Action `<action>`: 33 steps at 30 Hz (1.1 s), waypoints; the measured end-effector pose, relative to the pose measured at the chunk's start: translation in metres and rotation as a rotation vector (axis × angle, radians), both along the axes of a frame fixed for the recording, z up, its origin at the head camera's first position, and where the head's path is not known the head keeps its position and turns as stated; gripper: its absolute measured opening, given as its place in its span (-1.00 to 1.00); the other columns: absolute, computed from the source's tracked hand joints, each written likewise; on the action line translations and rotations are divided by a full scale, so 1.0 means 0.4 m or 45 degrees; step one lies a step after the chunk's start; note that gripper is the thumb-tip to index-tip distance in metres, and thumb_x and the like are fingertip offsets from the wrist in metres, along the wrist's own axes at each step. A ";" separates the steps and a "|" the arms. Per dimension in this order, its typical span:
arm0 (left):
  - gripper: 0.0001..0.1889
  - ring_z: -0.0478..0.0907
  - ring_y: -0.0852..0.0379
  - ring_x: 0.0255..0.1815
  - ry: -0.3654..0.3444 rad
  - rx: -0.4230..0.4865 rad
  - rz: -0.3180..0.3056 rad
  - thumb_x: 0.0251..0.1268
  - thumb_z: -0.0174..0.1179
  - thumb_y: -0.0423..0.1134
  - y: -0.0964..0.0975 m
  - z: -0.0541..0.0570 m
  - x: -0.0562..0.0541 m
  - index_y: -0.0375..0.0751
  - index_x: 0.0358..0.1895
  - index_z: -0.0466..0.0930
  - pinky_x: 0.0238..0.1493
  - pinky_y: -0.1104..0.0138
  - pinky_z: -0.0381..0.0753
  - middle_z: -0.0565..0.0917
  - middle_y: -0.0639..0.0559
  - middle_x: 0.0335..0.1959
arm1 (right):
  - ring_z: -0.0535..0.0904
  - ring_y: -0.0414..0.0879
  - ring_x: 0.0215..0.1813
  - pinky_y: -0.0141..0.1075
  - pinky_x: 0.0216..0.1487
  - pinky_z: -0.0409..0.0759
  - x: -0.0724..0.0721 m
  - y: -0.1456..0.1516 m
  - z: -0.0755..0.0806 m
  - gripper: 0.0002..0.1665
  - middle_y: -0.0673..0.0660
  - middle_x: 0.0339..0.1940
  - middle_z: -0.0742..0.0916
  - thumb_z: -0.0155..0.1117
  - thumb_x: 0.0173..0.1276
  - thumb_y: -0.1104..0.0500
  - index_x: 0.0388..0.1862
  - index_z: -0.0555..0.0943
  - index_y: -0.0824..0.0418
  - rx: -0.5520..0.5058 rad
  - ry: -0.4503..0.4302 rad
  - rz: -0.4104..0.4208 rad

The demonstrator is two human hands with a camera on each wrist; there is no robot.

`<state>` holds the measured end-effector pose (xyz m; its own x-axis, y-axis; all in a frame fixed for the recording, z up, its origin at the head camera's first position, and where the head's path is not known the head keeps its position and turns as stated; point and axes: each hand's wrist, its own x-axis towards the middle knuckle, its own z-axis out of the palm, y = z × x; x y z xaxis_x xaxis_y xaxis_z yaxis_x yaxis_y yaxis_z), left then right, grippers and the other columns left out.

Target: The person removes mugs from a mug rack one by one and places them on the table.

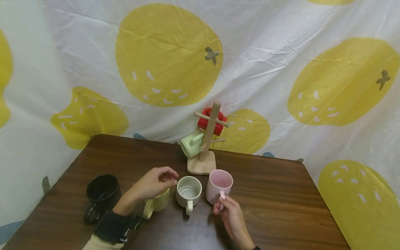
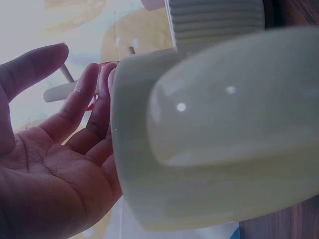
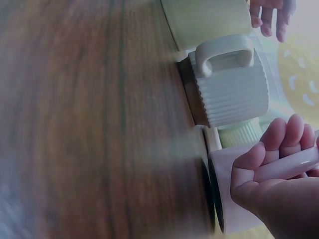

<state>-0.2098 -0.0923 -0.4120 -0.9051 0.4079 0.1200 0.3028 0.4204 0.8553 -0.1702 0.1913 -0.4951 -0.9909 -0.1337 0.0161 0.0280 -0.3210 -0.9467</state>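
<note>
My right hand (image 1: 232, 217) grips the handle of a pink mug (image 1: 214, 194), thumb and fingers wrapped around it; the right wrist view shows the mug's base close to the tabletop. Over a pale yellow mug (image 1: 161, 201) hovers my left hand (image 1: 153, 182), its fingers loosely bent and partly covering the rim. In the left wrist view that mug's handle (image 2: 229, 114) fills the foreground, and the palm (image 2: 50, 174) beside it holds nothing. Between the two hands stands a white ribbed mug (image 3: 234, 94), upright, its handle toward me.
A wooden mug tree (image 1: 209, 139) stands at the back, with a red mug (image 1: 218, 127) and a light green ribbed mug (image 1: 190, 146) hanging on its pegs. At the left is a black mug (image 1: 104, 192). A fruit-print cloth (image 1: 259, 86) hangs behind the dark wooden table (image 1: 275, 205).
</note>
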 end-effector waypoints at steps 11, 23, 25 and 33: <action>-0.78 0.57 0.12 -0.23 -0.003 -0.031 -0.021 0.31 0.24 -0.25 0.005 -0.012 -0.001 -0.31 -0.07 0.64 -0.16 0.28 0.56 0.69 0.01 -0.25 | 0.53 -0.16 -0.48 -0.35 -0.25 0.53 0.006 0.002 -0.006 -0.71 0.01 -0.56 0.58 -0.07 0.47 0.32 -0.48 0.49 0.21 -0.025 -0.010 0.024; -0.82 0.58 0.13 -0.22 0.036 -0.051 -0.003 0.29 0.25 -0.28 0.009 0.000 0.012 -0.26 -0.09 0.65 -0.15 0.29 0.57 0.69 0.01 -0.22 | 0.55 -0.15 -0.46 -0.32 -0.23 0.56 0.013 0.007 -0.004 -0.73 0.02 -0.53 0.58 -0.07 0.44 0.34 -0.46 0.50 0.22 0.004 -0.060 0.023; -0.81 0.58 0.14 -0.21 0.041 -0.062 0.009 0.29 0.26 -0.28 0.010 0.002 0.015 -0.25 -0.09 0.65 -0.14 0.29 0.57 0.69 0.02 -0.21 | 0.56 -0.15 -0.45 -0.30 -0.22 0.57 0.015 0.008 -0.004 -0.74 0.02 -0.53 0.59 -0.07 0.43 0.35 -0.45 0.51 0.22 0.000 -0.065 0.035; -0.82 0.58 0.15 -0.23 0.044 -0.089 0.029 0.27 0.28 -0.27 0.010 0.008 0.027 -0.21 -0.10 0.65 -0.16 0.30 0.56 0.68 0.05 -0.22 | 0.66 -0.11 -0.32 -0.17 -0.07 0.65 0.023 0.016 -0.012 -0.74 0.05 -0.47 0.67 -0.03 0.45 0.34 -0.41 0.56 0.22 -0.026 -0.054 0.080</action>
